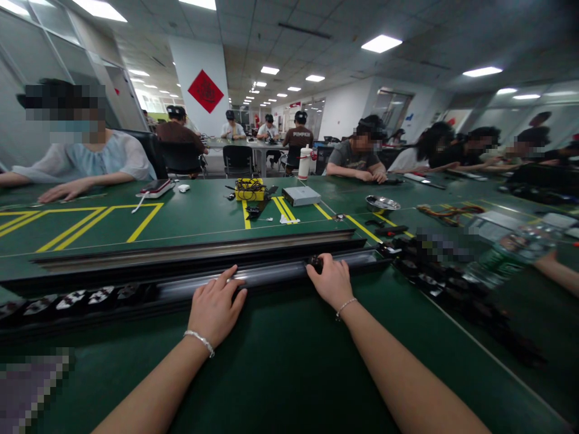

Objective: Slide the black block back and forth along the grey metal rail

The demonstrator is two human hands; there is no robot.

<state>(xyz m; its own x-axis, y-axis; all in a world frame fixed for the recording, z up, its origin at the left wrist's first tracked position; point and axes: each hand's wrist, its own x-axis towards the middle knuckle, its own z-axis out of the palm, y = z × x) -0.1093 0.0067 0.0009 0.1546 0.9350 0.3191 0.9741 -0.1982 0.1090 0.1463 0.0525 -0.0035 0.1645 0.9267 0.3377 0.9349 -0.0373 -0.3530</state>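
A long dark metal rail (pixel 271 274) lies across the green table (pixel 280 361) in front of me. My left hand (pixel 215 307) rests on the rail's near edge, fingers stretched out and flat. My right hand (pixel 332 280) is curled at the rail further right, fingertips pinched on a small black part (pixel 315 263) sitting on it. Both wrists wear thin bracelets. A row of small black-and-white parts (pixel 72 300) sits along the rail's left end.
A pile of black parts (pixel 434 265) lies right of the rail. Beyond it are a yellow box (pixel 249 189), a grey box (pixel 301 195) and a metal dish (pixel 382 203). Several people sit at the far side and right; another person's arm (pixel 558 271) reaches in.
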